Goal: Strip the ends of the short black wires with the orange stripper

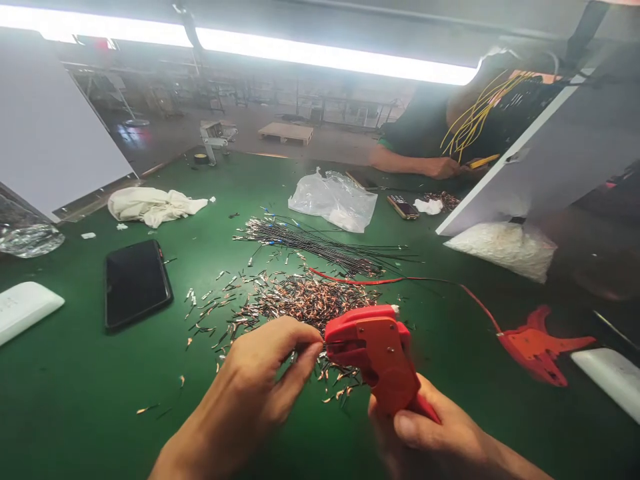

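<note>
My right hand [425, 427] is wrapped around the handles of a red and orange wire stripper [387, 363], its head pointing left. At the stripper's jaws, my left hand [265, 380] pinches a thin black wire, mostly hidden by the fingertips and the jaws. Just behind both hands lies a heap of short black wire scraps with copper-coloured ends [295, 297]. Beyond the heap is a bundle of long black wires [310, 243] with metal terminals and some blue pieces at the left ends.
A second red wire stripper [540, 343] lies at right, near a red cord [360, 281]. A black phone [136, 283], white cloth [153, 205], plastic bag [334, 200] and filled bag [503, 250] rest on the green table [75, 393]. Across it, a person's hands [447, 167] hold a yellow tool by yellow wires.
</note>
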{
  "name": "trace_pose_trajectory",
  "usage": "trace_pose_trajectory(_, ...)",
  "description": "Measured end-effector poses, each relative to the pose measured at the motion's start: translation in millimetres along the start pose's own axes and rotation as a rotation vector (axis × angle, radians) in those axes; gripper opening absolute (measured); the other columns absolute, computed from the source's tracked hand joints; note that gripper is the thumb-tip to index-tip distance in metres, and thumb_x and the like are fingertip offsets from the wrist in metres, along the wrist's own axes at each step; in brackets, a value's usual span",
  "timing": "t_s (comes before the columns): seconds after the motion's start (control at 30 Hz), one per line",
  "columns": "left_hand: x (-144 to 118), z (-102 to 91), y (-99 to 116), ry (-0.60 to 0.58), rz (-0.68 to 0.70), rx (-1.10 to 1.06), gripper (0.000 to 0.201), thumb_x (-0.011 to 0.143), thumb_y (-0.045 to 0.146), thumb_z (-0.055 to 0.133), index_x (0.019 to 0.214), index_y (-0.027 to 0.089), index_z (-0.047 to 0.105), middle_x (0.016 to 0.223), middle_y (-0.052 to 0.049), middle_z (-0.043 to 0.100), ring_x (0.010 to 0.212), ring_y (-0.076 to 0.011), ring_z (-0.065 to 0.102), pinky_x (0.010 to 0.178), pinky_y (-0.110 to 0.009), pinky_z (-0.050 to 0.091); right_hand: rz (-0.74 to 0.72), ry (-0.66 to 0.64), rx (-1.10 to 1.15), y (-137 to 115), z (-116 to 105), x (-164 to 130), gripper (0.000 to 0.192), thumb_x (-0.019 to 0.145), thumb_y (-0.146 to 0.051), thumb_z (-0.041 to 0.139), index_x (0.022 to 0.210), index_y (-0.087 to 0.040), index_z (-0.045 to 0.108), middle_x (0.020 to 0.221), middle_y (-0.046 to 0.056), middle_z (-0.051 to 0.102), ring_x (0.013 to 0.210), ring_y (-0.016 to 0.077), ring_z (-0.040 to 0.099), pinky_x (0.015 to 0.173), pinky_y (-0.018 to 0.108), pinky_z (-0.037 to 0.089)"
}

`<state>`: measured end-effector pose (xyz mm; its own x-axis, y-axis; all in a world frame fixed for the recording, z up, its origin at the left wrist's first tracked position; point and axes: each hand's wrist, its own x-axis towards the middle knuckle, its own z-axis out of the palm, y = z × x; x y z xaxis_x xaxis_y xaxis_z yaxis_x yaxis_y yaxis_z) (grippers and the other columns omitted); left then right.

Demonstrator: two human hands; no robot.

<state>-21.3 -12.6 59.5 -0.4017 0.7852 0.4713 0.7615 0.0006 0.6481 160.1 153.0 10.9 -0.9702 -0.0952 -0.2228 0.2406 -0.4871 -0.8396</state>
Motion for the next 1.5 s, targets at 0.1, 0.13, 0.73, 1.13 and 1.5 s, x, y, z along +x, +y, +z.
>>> trace_pose_trajectory(0.1, -3.6, 3.3, -3.4, -0.013, -0.016, 0.016, 0.012, 0.093, 0.013, 0.056, 0.092, 0.022, 0.064, 0.073, 0.005, 0.066, 0.059, -0.0070, 0.057, 0.058, -0.016, 0.046, 0.006, -0.016, 0.007, 1.9, -0.1, -0.9, 0.044, 0.084, -0.056, 0.065, 0.070, -0.017, 0.051, 0.059, -0.005, 0.039, 0.049, 0.0067, 0.036, 0.046, 0.020, 0.031)
trace_pose_trajectory(0.13, -4.1, 4.0, -4.4, -0.021, -0.021, 0.019, 0.011, 0.093, 0.014, 0.056, 0.093, 0.022, 0.064, 0.073, 0.006, 0.066, 0.058, -0.0067, 0.056, 0.057, -0.016, 0.046, 0.005, -0.012, 0.019, 2.4, 0.3, -1.2, 0.044, 0.084, -0.056, 0.065, 0.069, -0.017, 0.050, 0.059, -0.006, 0.039, 0.049, 0.0065, 0.036, 0.045, 0.020, 0.031)
trace_pose_trajectory(0.73, -3.7, 9.3, -6.6, 0.024, -0.002, 0.080, 0.012, 0.094, 0.012, 0.056, 0.095, 0.021, 0.063, 0.078, 0.004, 0.068, 0.063, -0.0071, 0.060, 0.060, -0.016, 0.046, 0.014, 0.068, 0.097, 13.5, -5.7, -3.2, 0.038, 0.085, -0.050, 0.066, 0.090, -0.013, 0.057, 0.062, -0.001, 0.056, 0.050, 0.0090, 0.049, 0.048, 0.020, 0.039)
trace_pose_trajectory(1.13, 3.9, 4.9, -2.3, 0.087, 0.092, 0.125, 0.014, 0.090, 0.007, 0.058, 0.083, 0.017, 0.064, 0.068, 0.004, 0.062, 0.060, -0.0075, 0.055, 0.057, -0.018, 0.043, 0.069, 0.064, 0.108, 11.9, -6.9, -6.3, 0.039, 0.086, -0.050, 0.066, 0.094, -0.013, 0.056, 0.065, 0.000, 0.059, 0.052, 0.0097, 0.053, 0.051, 0.021, 0.044)
trace_pose_trajectory(1.5, 4.1, 0.9, -4.8, 0.006, 0.176, 0.099, 0.016, 0.092, 0.005, 0.056, 0.087, 0.019, 0.060, 0.066, 0.003, 0.060, 0.059, -0.0113, 0.049, 0.055, -0.023, 0.038, 0.085, 0.056, -0.027, -0.2, 2.9, -2.2, 0.049, 0.082, -0.063, 0.064, 0.070, -0.016, 0.055, 0.058, -0.006, 0.039, 0.048, 0.0061, 0.034, 0.045, 0.019, 0.034)
